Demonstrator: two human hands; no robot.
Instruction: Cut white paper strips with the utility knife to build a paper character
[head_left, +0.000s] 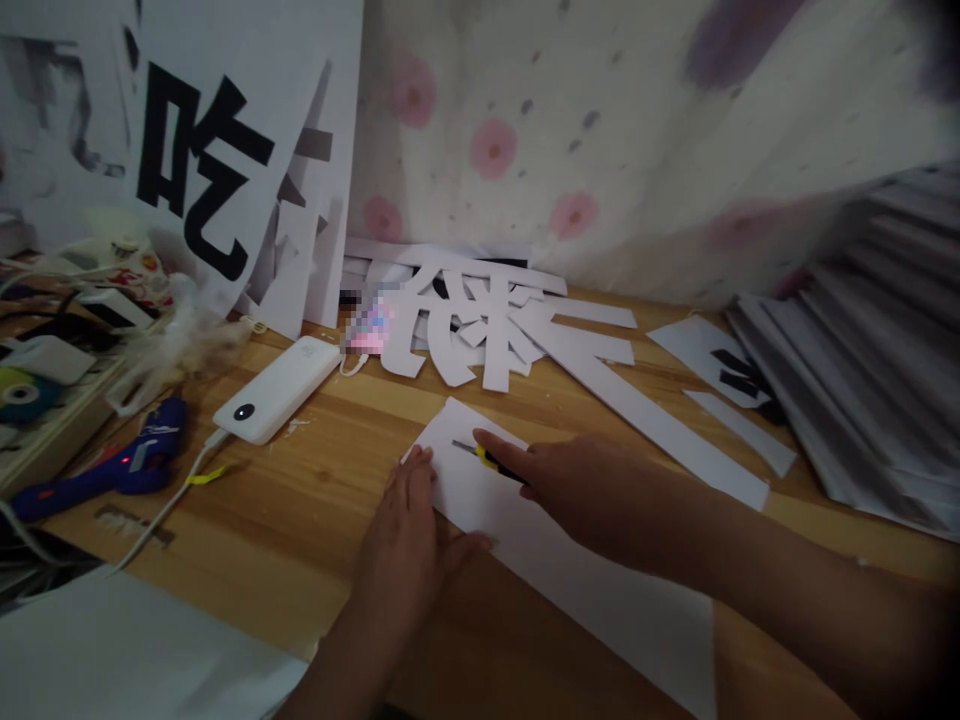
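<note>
A long white board strip (585,570) lies slantwise on the wooden table (360,450). My right hand (570,480) grips a black and yellow utility knife (491,462), index finger stretched along its top. Its thin blade points left over the board's far end; whether the tip touches the surface I cannot tell. My left hand (420,530) rests at the board's left edge, fingers on the far corner and thumb spread toward the near edge, with nothing lifted in it.
Cut white letter pieces (495,330) are heaped behind the board. To the left are a white power bank (277,390), a blue glue gun (127,460) and a power strip (45,440). A stack of boards (847,370) leans at right; a printed sheet (202,170) stands at back left.
</note>
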